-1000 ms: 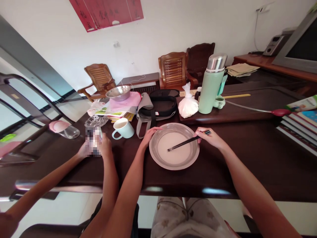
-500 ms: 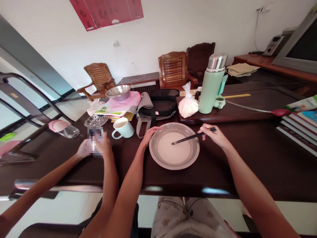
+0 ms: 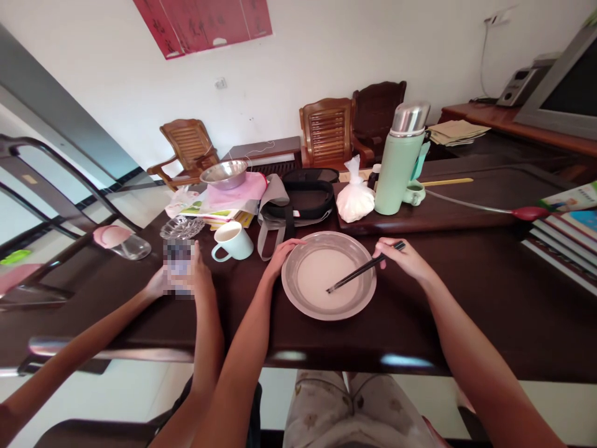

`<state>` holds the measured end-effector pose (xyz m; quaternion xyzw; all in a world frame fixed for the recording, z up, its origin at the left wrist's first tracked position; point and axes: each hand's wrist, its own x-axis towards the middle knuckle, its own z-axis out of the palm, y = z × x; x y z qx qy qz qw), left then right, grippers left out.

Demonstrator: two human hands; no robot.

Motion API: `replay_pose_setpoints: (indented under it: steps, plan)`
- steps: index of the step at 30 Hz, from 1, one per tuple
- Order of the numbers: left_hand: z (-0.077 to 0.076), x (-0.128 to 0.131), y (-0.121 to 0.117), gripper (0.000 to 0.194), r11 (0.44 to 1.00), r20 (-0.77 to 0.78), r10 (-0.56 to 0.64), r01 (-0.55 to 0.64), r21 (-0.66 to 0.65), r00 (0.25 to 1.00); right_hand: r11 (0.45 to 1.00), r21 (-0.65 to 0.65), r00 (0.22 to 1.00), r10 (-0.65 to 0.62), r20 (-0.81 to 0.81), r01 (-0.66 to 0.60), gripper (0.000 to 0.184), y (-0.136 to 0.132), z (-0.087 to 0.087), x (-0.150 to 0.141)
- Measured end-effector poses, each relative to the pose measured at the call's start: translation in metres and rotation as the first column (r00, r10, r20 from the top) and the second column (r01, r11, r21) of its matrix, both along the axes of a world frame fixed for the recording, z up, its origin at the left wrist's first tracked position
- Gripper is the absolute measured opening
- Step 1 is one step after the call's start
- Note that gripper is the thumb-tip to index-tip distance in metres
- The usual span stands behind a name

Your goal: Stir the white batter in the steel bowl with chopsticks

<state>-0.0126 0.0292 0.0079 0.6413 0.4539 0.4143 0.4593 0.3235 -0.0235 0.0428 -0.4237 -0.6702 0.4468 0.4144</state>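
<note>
A wide metal bowl (image 3: 291, 292) stands on the dark table near its front edge, with a milky white liquid (image 3: 317, 274) in it. My left hand (image 3: 282, 256) grips the bowl's left rim. Closed around a pair of dark chopsticks (image 3: 361, 269), my right hand (image 3: 401, 256) is over the bowl's right rim. The chopsticks slant down to the left, and their tips are in the liquid. Behind the bowl sits a knotted plastic bag of white powder (image 3: 355, 202), beside a pale green thermos (image 3: 396, 171).
To the left, another person's hands (image 3: 200, 274) hold a blurred-out object. Nearby are a white mug (image 3: 233, 241), a glass dish (image 3: 181, 228), a grey-black bag (image 3: 303, 202) and a steel bowl (image 3: 224, 177) on a pile. Books (image 3: 564, 249) lie at the right.
The chopstick tips have moved toward the near side of the bowl, and the chopsticks slant more steeply. My left hand stays on the rim.
</note>
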Motion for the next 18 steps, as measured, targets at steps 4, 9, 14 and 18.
replay_pose_setpoints:
  steps: [4, 9, 14, 18]
  plan:
    - [0.0004, -0.0007, 0.0001, 0.032, 1.0, 0.01, -0.002, 0.002, 0.004, 1.0, 0.999, 0.0, 0.999, 0.041, 0.003, -0.041, 0.038, 0.0005, -0.0011, -0.0033]
    - [0.0003, -0.0013, 0.0006, 0.031, 1.0, 0.017, -0.006, 0.007, -0.01, 1.0, 0.997, 0.028, 0.997, -0.073, -0.012, 0.073, 0.04, -0.0003, 0.0023, -0.0007]
    - [0.001, -0.0007, 0.0003, 0.032, 1.0, 0.002, 0.003, -0.003, -0.002, 1.0, 0.998, -0.035, 0.998, 0.061, -0.001, -0.061, 0.039, -0.0005, 0.0009, -0.0055]
    - [0.0026, -0.0001, -0.0006, 0.032, 1.0, 0.02, 0.0, 0.001, -0.014, 1.0, 0.997, 0.035, 0.998, -0.062, -0.006, 0.062, 0.04, 0.0005, 0.0015, -0.0005]
